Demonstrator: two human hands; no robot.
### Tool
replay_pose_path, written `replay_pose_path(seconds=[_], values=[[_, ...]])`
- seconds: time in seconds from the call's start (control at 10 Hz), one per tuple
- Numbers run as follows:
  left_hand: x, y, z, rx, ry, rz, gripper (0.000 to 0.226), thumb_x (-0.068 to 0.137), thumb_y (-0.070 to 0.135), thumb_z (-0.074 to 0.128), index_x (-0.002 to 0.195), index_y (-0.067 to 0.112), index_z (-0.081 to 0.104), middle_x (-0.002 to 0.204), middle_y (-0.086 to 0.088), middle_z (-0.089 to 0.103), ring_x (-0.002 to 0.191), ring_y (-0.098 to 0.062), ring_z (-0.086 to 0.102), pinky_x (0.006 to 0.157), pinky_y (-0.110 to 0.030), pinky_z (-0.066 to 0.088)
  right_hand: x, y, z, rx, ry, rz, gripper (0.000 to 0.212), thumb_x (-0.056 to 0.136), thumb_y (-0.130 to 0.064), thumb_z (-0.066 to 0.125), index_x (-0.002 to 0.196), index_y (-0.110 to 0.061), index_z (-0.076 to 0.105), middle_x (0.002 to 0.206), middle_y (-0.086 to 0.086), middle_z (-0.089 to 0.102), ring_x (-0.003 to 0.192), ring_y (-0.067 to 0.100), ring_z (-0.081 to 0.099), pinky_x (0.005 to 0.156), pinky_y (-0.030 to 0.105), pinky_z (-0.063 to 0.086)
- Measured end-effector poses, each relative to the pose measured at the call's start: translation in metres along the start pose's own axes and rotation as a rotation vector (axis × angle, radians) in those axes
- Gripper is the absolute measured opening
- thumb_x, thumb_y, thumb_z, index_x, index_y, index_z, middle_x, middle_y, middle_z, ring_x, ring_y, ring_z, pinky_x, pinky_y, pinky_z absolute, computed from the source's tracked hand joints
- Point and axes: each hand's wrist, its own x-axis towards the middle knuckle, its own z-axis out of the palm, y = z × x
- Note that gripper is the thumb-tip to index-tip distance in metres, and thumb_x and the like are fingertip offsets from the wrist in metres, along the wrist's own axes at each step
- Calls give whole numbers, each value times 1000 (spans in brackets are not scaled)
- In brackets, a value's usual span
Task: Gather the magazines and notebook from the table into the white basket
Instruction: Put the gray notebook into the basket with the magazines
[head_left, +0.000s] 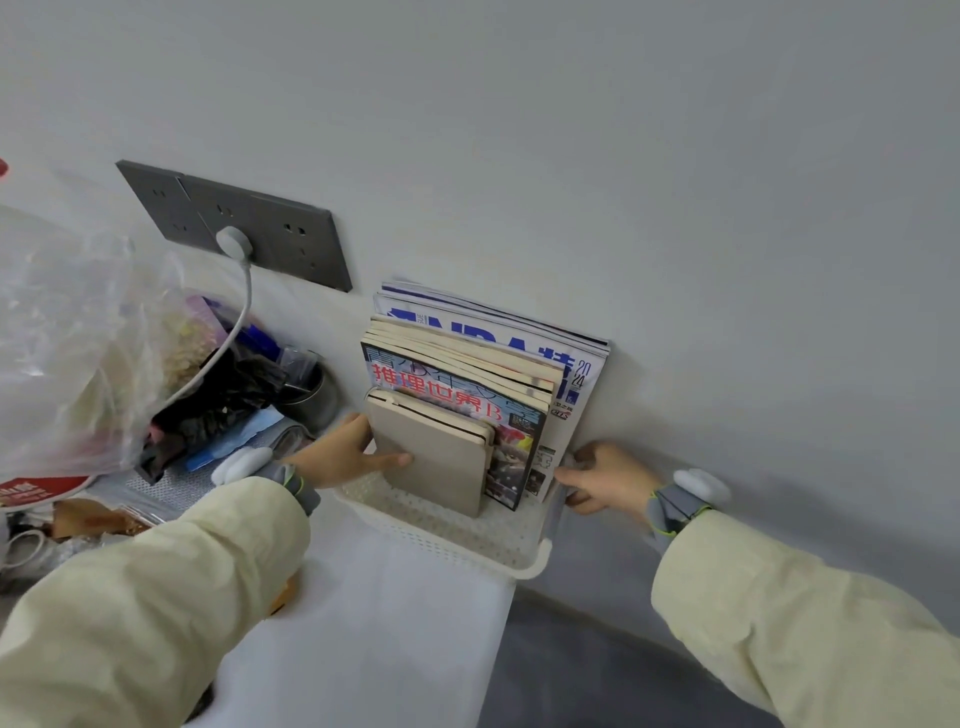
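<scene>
A white perforated basket sits at the table's far right corner against the wall. Several magazines stand upright in it, the largest one leaning on the wall. In front of them stands a beige notebook with a dark elastic band. My left hand holds the notebook's left edge, thumb across its front cover. My right hand grips the basket's right rim, fingers curled over it.
A grey socket panel with a white plug and cable is on the wall. A clear plastic bag, a metal cup and assorted clutter crowd the left. The table's white top ends just right of the basket, floor below.
</scene>
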Motion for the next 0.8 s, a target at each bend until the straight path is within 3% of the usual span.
replay_pose_path(seconds=[0.1,0.2,0.3,0.5,0.6,0.8], values=[[-1,10,-17,-34,18,55,80,69,38,76,138,21,40,139,-5,44,127,-26,43,105,-47,41,-8,-8,-19,-275,52,-118,60,82,-32,69,128,0,47,120,15,60,109,28,60,95,39,50],[-5,21,-34,-79,39,115,81,64,36,79,133,27,39,134,9,48,126,-17,44,106,-37,39,-15,-15,-27,-324,92,-254,57,78,-32,73,125,-7,51,110,6,61,104,20,60,93,32,49],[-7,28,-44,-148,53,135,85,58,42,80,130,36,36,123,24,48,122,-6,43,107,-33,35,-19,-22,-28,-298,82,-335,44,76,-28,74,114,-15,57,104,0,64,100,18,63,94,37,51],[-12,38,-40,-207,60,155,78,59,42,78,124,42,36,120,27,50,123,-7,46,104,-36,42,-28,-27,-27,-308,115,-334,47,80,-31,70,121,-12,55,113,3,64,107,20,61,92,31,50],[-15,41,-37,-217,110,164,83,60,44,76,129,43,30,124,25,48,125,-9,43,103,-35,43,-36,-21,-28,-334,127,-266,67,84,-37,65,137,-6,39,126,9,59,117,22,56,95,28,44],[-35,41,-28,-258,225,100,96,75,49,65,149,33,7,156,2,19,140,-22,27,109,-42,31,-53,-2,-31,-240,116,-249,70,87,-46,57,142,-12,29,121,7,60,112,23,58,101,37,45]])
